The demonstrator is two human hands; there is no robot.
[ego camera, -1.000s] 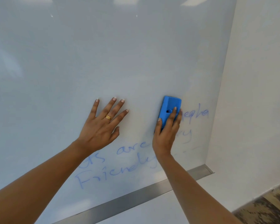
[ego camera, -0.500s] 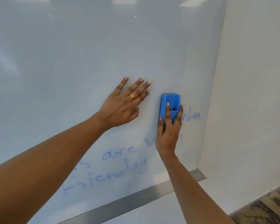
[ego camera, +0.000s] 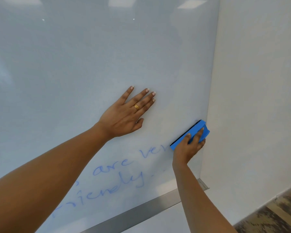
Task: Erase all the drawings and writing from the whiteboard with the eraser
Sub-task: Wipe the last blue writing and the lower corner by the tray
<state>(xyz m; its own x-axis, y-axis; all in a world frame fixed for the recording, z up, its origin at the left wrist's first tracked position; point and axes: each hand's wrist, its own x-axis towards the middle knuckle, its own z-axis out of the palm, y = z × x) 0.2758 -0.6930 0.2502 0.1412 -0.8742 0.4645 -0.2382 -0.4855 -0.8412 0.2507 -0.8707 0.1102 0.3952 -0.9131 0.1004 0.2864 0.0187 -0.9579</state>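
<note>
**Eraser at the board's right edge, blue words below it**

We're looking down two bare arms at the whiteboard (ego camera: pixel 91 56). The right hand (ego camera: pixel 186 148) has the blue eraser (ego camera: pixel 193 132) in its grip, thumb on one long side and fingers curled over the other. The eraser sits tilted, its upper end leaning right, with the dark felt face against the board. It's right at the board's right-hand edge, where the pale wall (ego camera: pixel 250 98) begins.

The left hand (ego camera: pixel 124 115) lies flat on the board, higher up and well to the left of the eraser. Its fingers are straight and pointing up and to the right, three of them close together and the outermost set a little apart. We spot a gold ring (ego camera: pixel 136 107) on one of them.

Now the blue writing (ego camera: pixel 118 179), which is plainly there below the hands. We can read "are" and "ver" on one slanting line, the "ver" ending just left of the eraser. Something like "riendly" runs under it, partly hidden by the left forearm. The board above both hands is blank, with only ceiling lights reflected in it.

Along the bottom runs a metal ledge (ego camera: pixel 141 211). Down in the right corner there's a patch of mottled brown floor (ego camera: pixel 275 212).
</note>
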